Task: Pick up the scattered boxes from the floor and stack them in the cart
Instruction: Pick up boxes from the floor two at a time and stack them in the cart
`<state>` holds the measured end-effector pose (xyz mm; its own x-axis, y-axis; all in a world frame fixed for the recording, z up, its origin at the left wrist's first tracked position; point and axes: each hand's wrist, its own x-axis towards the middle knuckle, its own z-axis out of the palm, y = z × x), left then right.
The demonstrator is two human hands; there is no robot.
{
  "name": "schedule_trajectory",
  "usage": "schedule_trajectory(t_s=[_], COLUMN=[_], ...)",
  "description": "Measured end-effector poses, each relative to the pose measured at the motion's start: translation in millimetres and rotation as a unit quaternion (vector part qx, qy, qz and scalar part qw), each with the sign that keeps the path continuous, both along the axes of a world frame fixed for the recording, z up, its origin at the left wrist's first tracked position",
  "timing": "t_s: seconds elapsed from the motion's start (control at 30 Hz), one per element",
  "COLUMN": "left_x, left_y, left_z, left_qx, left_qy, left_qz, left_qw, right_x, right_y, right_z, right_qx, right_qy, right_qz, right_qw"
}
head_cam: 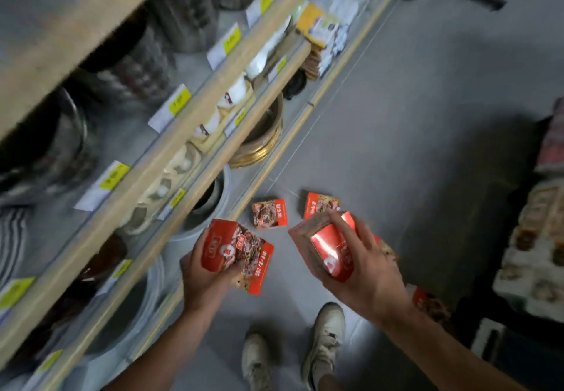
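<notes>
A red boxed-food carton (236, 258) in the left hand (203, 277), another carton (332, 247) gripped in the right hand (363, 265). Two loose boxes (270, 213) lie on the grey floor (396, 152) at twelve o'clock. Mid-gathering; next likely calls for carrying these to the cart, seemingly at three o'clock.

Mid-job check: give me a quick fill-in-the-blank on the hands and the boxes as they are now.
1. The left hand grips a ___ box.
2. The right hand holds a box, so ___ hands are full.
3. Beyond the hands, ___ boxes lie on the grey floor, at and.
4. The shelves stand on the person's ___ side.

Missing words: red; both; two; left
</notes>
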<state>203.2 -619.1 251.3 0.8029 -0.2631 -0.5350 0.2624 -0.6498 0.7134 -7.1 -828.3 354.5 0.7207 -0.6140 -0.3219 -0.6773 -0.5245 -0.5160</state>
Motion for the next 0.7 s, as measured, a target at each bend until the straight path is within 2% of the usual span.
schedule_trajectory(t_s=[0.2,0.37,0.47,0.7], left_x=[1.8,-6.9,-11.6,-4.8], left_y=[-16.3,-17.8,-15.2,5.6], left_z=[156.9,253.3,314.7,402.4], left_qx=[-0.081,-0.134,-0.144,-0.202], left_qy=[-0.029,-0.059,-0.105,-0.148], left_qz=[-0.047,-0.102,-0.132,-0.164], left_qw=[0.995,0.984,0.975,0.954], right_x=[-0.5,-4.3,-9.8,-28.2], right_y=[1.0,12.7,25.3,66.3], right_z=[146.6,245.0,291.8,363.1], right_qx=[-0.041,-0.059,-0.081,-0.109], right_qy=[-0.037,-0.055,-0.068,-0.096], right_qz=[-0.026,-0.04,-0.051,-0.062], right_qw=[0.998,0.996,0.993,0.987])
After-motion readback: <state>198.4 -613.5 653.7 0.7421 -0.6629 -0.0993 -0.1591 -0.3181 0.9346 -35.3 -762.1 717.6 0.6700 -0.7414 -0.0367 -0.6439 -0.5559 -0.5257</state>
